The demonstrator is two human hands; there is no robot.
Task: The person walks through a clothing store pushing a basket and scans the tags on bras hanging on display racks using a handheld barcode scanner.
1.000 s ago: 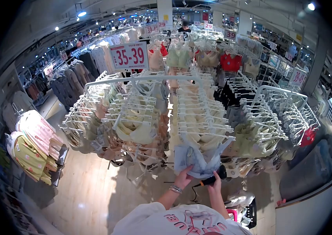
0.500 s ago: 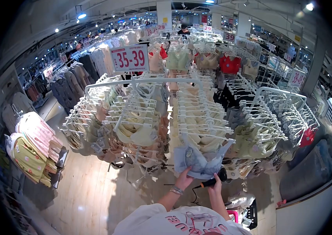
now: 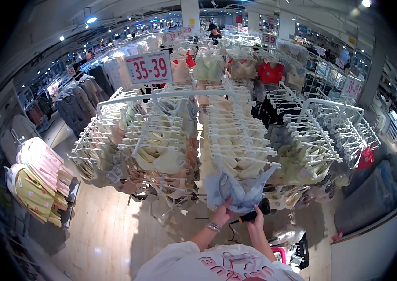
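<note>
A light blue bra (image 3: 240, 189) hangs on a white hanger at the front end of a rack arm, before a row of cream bras (image 3: 236, 136). My left hand (image 3: 222, 213) touches its lower edge on the left, fingers closed on the fabric. A bracelet circles that wrist. My right hand (image 3: 256, 219) holds a black and orange handheld device (image 3: 250, 216) with a dark cord, just under the bra's right cup. Its fingertips also reach the blue fabric.
White racks of bras spread left and right, with a 35-39 sign (image 3: 149, 67) above. Printed garments (image 3: 34, 194) hang at left. A black basket (image 3: 302, 250) with packed items is at lower right, beside a counter (image 3: 371, 243). A person (image 3: 214, 33) stands far back.
The view has shifted slightly, moving the racks and sign a little left. The distant person's head and cap show more clearly. Both hands keep nearly the same place at the blue bra.
</note>
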